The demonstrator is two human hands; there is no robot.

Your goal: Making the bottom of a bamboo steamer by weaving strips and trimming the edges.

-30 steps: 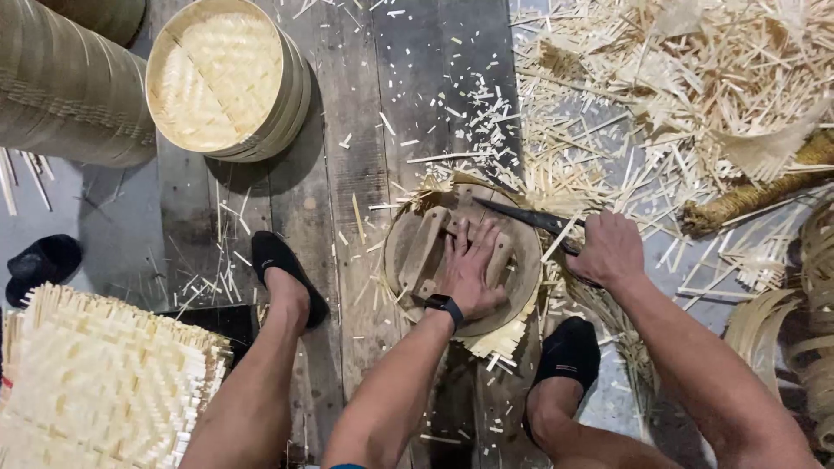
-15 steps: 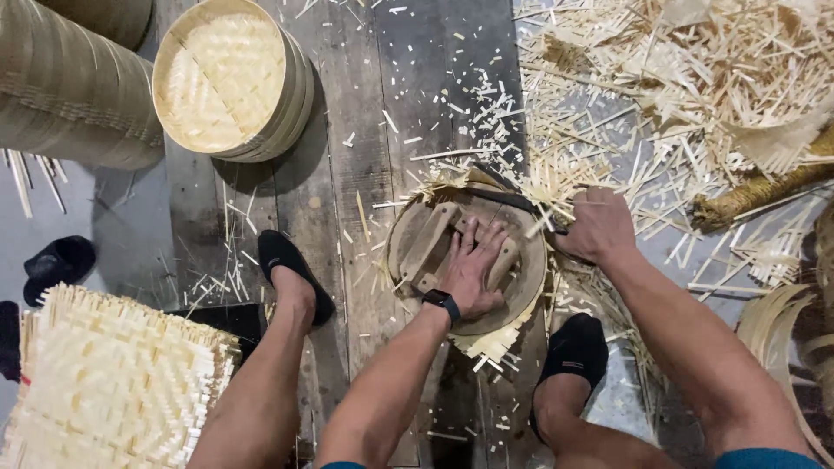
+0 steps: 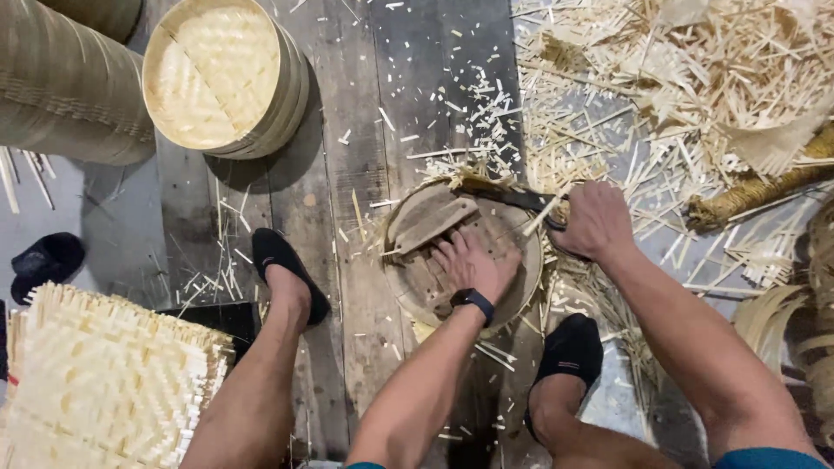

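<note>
At centre frame the left hand (image 3: pixel 469 263) presses open and flat on the round wooden form (image 3: pixel 417 260), the right hand (image 3: pixel 595 219) clenches a dark knife (image 3: pixel 504 196) at its upper rim, with bamboo offcuts (image 3: pixel 660 95) upper right, a woven basket (image 3: pixel 221 74) upper left, and a woven mat (image 3: pixel 95 382) lower left.

A round bamboo steamer frame (image 3: pixel 408 278) lay flat on the plank floor between the feet, dark slats crossing its inside, while a dark-bladed knife (image 3: pixel 504 197) lay across its far rim among splinters.
</note>
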